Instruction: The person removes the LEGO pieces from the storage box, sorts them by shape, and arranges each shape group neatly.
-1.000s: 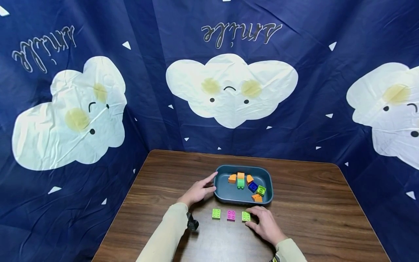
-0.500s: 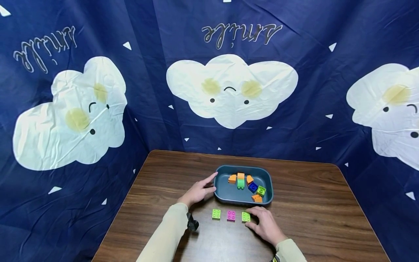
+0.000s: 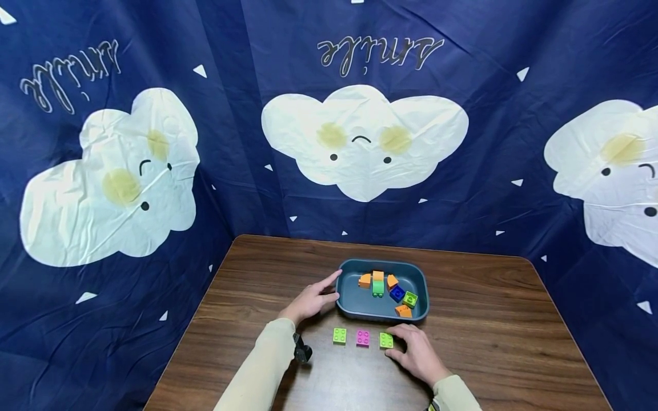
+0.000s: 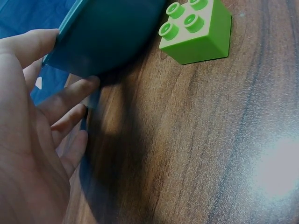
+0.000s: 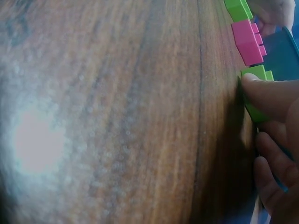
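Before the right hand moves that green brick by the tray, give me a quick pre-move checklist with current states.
1. Right hand on the right green brick, thumb against its side: ok.
2. Full pinch on that brick: cannot tell, fingers hide its far side.
3. Left hand steadying the tray at its left rim: ok.
4. Pink brick apart from the touched brick: ok.
5. Left green brick standing separate, studs up: ok.
6. Bare floor left in the tray: ok, front left.
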Demonstrator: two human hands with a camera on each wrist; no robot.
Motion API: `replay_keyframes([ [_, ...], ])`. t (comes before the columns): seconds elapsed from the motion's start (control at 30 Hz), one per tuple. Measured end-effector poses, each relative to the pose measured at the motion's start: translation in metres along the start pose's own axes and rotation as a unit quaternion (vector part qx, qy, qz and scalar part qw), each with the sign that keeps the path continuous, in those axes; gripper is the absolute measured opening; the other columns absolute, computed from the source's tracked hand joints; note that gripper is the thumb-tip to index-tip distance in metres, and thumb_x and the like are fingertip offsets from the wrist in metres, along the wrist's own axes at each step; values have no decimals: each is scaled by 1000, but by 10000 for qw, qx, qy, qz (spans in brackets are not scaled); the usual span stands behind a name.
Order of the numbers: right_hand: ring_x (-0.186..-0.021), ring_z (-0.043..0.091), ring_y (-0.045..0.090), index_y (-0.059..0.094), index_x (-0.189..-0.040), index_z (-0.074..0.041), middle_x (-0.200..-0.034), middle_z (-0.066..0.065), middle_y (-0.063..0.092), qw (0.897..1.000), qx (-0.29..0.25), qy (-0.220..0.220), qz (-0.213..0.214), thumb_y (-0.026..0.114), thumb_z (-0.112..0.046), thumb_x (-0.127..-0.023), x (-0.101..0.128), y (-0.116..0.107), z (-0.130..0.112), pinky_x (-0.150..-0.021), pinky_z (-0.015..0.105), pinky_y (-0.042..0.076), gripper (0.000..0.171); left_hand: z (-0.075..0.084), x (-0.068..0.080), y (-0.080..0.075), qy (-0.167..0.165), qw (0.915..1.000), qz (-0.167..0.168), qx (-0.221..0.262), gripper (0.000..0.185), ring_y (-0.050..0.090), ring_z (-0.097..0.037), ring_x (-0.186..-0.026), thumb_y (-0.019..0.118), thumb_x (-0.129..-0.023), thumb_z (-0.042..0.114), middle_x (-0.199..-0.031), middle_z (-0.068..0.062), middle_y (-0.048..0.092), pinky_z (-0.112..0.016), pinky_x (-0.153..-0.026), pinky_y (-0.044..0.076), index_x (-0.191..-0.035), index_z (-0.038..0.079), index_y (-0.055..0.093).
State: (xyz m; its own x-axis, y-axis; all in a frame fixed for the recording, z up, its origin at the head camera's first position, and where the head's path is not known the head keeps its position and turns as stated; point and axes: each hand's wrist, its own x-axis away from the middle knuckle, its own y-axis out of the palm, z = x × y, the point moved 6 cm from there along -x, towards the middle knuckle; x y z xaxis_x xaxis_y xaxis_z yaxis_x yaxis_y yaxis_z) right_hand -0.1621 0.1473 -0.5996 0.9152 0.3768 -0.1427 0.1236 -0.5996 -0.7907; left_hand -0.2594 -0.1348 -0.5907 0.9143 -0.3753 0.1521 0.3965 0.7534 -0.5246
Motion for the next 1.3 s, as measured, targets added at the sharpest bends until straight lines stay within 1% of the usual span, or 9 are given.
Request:
replay_keyframes([
  [0.2, -111, 19, 68, 76, -121, -12, -116, -3, 73, 10000, 37, 0, -68, 94, -25, -80, 0, -1, -3, -96, 47, 57, 46, -2, -1, 1, -5, 9999, -52, 127, 64, 54, -27, -142, 61, -107, 36, -160, -3, 51, -60, -119, 37, -163, 48, 32],
  [0.4, -112, 18, 68, 75, -125, -10, -120, -2, 72, 9998, 61, -205, 35, 95, -26, -80, 3, -6, -9, -96, 45, 58, 52, -3, -1, 1, 7, 9999, -27, 126, 64, 55, -27, -141, 61, -107, 37, -160, -3, 51, -60, -119, 37, -163, 48, 33],
  [0.7, -114, 13, 66, 72, -134, -14, -125, -6, 69, 9996, -30, -239, -159, 91, -29, -84, 8, -20, -27, -95, 41, 59, 55, -3, -1, 1, 26, 10000, 9, 70, 65, 55, -26, -140, 62, -106, 37, -159, -4, 52, -59, -120, 35, -163, 48, 33],
  [0.8, -112, 13, 67, 72, -133, -14, -124, -6, 70, 9992, -62, -398, -5, 91, -26, -84, 8, -29, -36, -94, 42, 60, 54, -2, -2, 0, 80, 9999, 37, 61, 65, 56, -26, -139, 63, -106, 38, -157, -5, 54, -58, -120, 37, -164, 46, 34],
  [0.87, -111, 13, 67, 73, -132, -14, -123, -5, 70, 9982, -56, -569, 178, 92, -25, -84, 7, -36, -42, -93, 42, 60, 53, -2, -2, 0, 89, 9999, 56, 31, 65, 57, -26, -139, 63, -105, 38, -156, -5, 56, -58, -119, 37, -164, 45, 34],
  [1.0, -108, 13, 68, 74, -130, -13, -121, -5, 70, 9944, 69, -889, 572, 94, -24, -81, 2, -49, -50, -91, 41, 61, 54, -2, -2, 0, 56, 10000, 52, -33, 65, 56, -26, -139, 63, -106, 37, -156, -5, 55, -57, -119, 38, -164, 46, 33],
  [1.1, -108, 14, 69, 74, -129, -12, -121, -3, 71, 9913, 184, -1029, 799, 95, -23, -80, -2, -58, -52, -89, 40, 62, 55, -2, -1, 0, 31, 10000, 24, -40, 65, 55, -27, -140, 62, -107, 36, -157, -6, 54, -58, -119, 37, -164, 47, 32],
  [1.2, -110, 17, 69, 73, -130, -12, -123, 0, 71, 9897, 220, -1034, 962, 94, -24, -81, -7, -69, -51, -89, 40, 62, 54, -2, -1, 0, 17, 10000, 3, -9, 65, 55, -27, -141, 62, -107, 36, -157, -6, 54, -59, -120, 36, -164, 47, 32],
  [1.3, -111, 20, 70, 72, -133, -12, -124, 2, 71, 9900, 223, -903, 1057, 92, -24, -84, -11, -79, -46, -89, 42, 62, 55, -2, -1, 0, 11, 10000, -4, 16, 65, 55, -26, -141, 62, -107, 37, -157, -5, 53, -59, -120, 36, -163, 48, 32],
])
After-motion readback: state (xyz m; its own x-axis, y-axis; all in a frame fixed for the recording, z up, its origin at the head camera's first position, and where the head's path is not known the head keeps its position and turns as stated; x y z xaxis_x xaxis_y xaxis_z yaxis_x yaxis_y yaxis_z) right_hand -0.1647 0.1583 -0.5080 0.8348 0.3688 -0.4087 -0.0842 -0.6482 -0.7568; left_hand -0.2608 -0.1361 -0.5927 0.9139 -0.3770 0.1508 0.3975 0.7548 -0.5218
